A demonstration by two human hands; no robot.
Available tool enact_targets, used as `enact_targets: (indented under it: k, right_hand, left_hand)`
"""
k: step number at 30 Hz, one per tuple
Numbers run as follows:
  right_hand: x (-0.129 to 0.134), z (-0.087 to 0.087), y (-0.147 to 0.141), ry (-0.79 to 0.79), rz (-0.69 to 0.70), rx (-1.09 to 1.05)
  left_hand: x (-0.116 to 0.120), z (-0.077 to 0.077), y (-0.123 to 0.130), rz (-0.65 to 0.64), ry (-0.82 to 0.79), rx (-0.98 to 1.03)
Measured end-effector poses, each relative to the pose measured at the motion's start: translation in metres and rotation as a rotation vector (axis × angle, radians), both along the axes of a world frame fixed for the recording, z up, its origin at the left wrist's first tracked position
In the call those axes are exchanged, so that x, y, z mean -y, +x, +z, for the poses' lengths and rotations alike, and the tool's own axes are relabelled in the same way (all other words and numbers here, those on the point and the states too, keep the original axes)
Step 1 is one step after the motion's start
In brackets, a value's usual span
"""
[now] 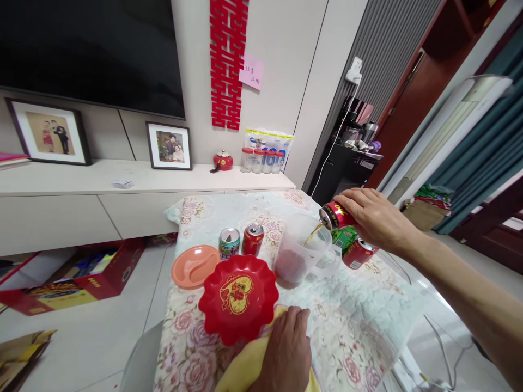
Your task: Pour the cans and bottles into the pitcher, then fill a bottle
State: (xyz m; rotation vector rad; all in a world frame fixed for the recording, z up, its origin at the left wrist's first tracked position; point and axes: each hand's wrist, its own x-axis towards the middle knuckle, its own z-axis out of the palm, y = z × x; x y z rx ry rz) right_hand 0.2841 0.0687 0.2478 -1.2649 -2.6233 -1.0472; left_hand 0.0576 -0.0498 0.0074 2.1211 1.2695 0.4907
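My right hand (370,215) is wrapped round a red can (335,215), tilted with its mouth over a translucent plastic pitcher (292,261). Brown liquid streams from the can into the pitcher, which has pinkish contents low inside. My left hand (288,345) lies flat, fingers stretched forward, on a yellow cloth (243,367) at the table's near side. Just left of it is a red scalloped dish (239,299) with a gold heart print. Behind the dish stand a teal can (229,243) and an opened red can (253,239). An orange divided plate (195,267) sits at the left.
Right of the pitcher are a green packet (344,237) and another red can (359,253), on the floral tablecloth (196,365). A white cabinet (81,179) behind holds framed photos, a red pot (223,161) and lidded jars (262,161). A red box (102,283) lies on the floor.
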Motion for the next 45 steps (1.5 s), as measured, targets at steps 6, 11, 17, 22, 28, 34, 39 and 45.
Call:
enact_targets:
  k: [6,11,17,22,28,34,39,45]
  right_hand:
    - [0.002,0.003,-0.005,0.035,-0.014,0.062]
    - [0.004,0.004,-0.01,0.06,-0.029,0.108]
    - [0.004,-0.001,-0.014,0.107,-0.017,0.14]
    - [0.004,-0.006,-0.018,0.112,-0.015,0.13]
    - [0.006,-0.017,-0.035,0.093,-0.002,0.163]
    - [0.006,-0.021,-0.042,0.167,-0.003,0.216]
    - [0.005,-0.032,-0.044,0.135,0.037,0.218]
    - [0.002,-0.044,-0.044,0.021,0.016,0.119]
  left_hand:
    - [0.002,-0.001,0.001,0.004,0.029,0.002]
    - [0.002,0.001,0.001,0.002,0.04,-0.001]
    - [0.002,0.003,0.001,-0.001,0.02,-0.004]
    - [0.001,0.003,0.001,-0.002,-0.016,-0.011]
    - [0.002,0.001,0.001,-0.026,-0.011,-0.024]
    - [0.001,0.01,0.0,-0.037,-0.045,-0.069]
    - [0.001,0.008,0.0,-0.04,-0.065,-0.062]
    - [0.001,0.001,0.0,-0.032,-0.05,-0.04]
